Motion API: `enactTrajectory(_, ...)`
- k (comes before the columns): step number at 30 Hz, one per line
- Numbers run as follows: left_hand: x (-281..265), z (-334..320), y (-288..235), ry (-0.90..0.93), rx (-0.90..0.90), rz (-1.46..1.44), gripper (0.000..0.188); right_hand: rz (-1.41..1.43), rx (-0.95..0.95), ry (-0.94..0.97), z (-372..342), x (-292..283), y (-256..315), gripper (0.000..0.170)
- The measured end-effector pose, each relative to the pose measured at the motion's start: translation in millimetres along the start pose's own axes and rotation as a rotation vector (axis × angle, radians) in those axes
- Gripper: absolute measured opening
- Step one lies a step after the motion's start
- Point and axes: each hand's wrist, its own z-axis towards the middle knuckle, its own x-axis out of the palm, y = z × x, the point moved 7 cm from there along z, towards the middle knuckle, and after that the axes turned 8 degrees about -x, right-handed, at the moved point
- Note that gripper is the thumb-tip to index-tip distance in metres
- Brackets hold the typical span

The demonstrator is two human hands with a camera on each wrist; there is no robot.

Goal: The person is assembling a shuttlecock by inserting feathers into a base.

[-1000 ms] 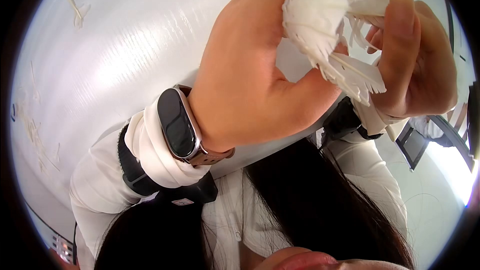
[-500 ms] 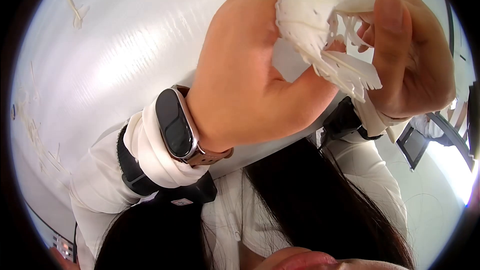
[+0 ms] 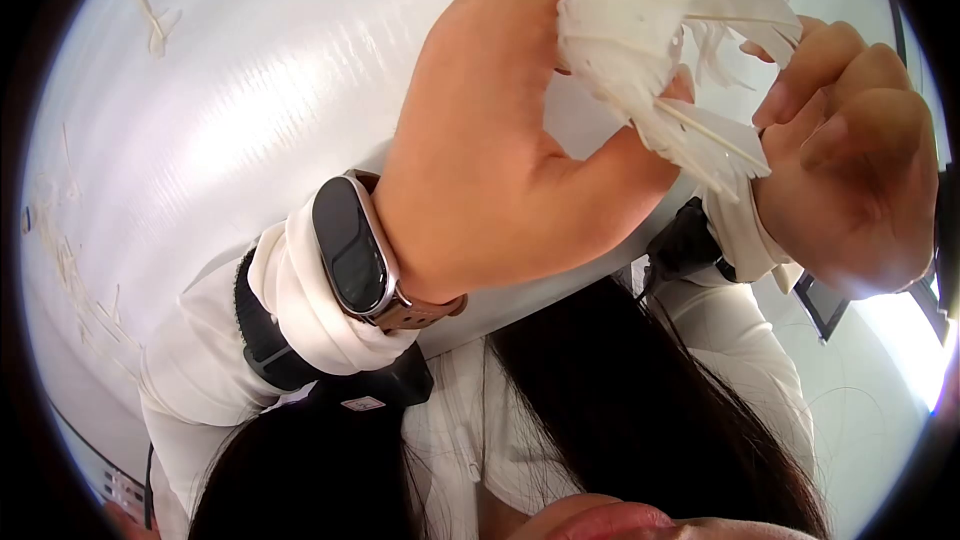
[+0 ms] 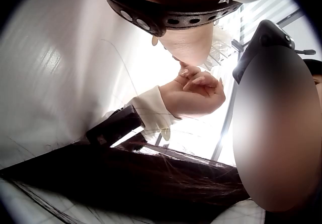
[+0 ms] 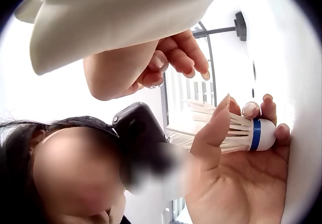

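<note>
A white feather shuttlecock (image 3: 625, 20) is gripped by my left hand (image 3: 500, 150), fingers and thumb bent around it. Its ragged feathers spread toward the right, with gaps between some. In the right wrist view, the rounded white cork (image 5: 268, 135) with a blue band points away from my right hand, and the left fingers curl around it. My right hand (image 3: 850, 160) hovers just beside the feather tips, fingers loosely bent. The right wrist view shows the right fingers (image 5: 176, 55) apart from the feathers, with nothing visible between them.
Beneath the hands lies a glossy white tabletop (image 3: 260, 130). Loose feather bits (image 3: 155, 20) lie at its far left, and more thin scraps (image 3: 75, 270) are strewn along the left edge. Long dark hair (image 3: 640, 390) hangs in front of the person's chest.
My right hand has shifted down and right, its thumb no longer upright beside the feathers and its fingers turned over. My left hand and the shuttlecock have moved only slightly.
</note>
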Motion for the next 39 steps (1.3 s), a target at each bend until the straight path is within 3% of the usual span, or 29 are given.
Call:
enactTrajectory(3,-9.1,-24.1,7.5,-0.071,-0.143,-0.448,0.034,0.087,0.083,0.052,3.5,6.8,23.7,0.021)
enactTrajectory(5,-10.0,-21.7,7.1,-0.100,-0.219,-0.629,0.035,0.204,0.234,0.014,-1.8,8.8,16.4,0.022)
enactTrajectory(6,-11.2,-20.0,4.9,-0.111,-0.243,-0.690,0.035,0.377,0.361,-0.056,-7.7,7.9,3.1,0.027)
enactTrajectory(9,-11.9,-15.3,0.8,-0.145,-0.288,-0.814,0.037,0.521,0.596,-0.137,-19.0,12.8,-12.5,0.034)
enactTrajectory(11,-12.1,-12.8,-1.9,-0.160,-0.301,-0.871,0.038,0.579,0.715,-0.011,-29.0,19.8,-19.0,0.039)
enactTrajectory(16,-14.9,-4.8,-12.8,-0.196,-0.314,-0.973,0.040,0.642,0.653,-0.233,-40.4,31.5,-8.3,0.049)
enactTrajectory(20,-13.6,1.4,-15.6,-0.217,-0.321,-1.018,0.043,0.797,0.545,-0.274,-39.8,36.6,-7.4,0.049)
enactTrajectory(23,-12.2,1.4,-16.4,-0.223,-0.325,-1.028,0.044,0.777,0.565,-0.296,-40.0,39.0,-7.3,0.044)
enactTrajectory(28,-14.6,1.2,-17.0,-0.231,-0.331,-1.042,0.047,0.440,0.578,-0.122,-35.8,35.4,-8.9,0.040)
enactTrajectory(35,-13.9,2.2,-15.3,-0.234,-0.338,-1.057,0.051,0.408,0.577,-0.167,-44.4,26.8,-11.6,0.043)
enactTrajectory(39,-14.4,3.0,-15.8,-0.234,-0.341,-1.063,0.054,0.311,0.627,-0.306,-49.2,23.9,-7.8,0.045)
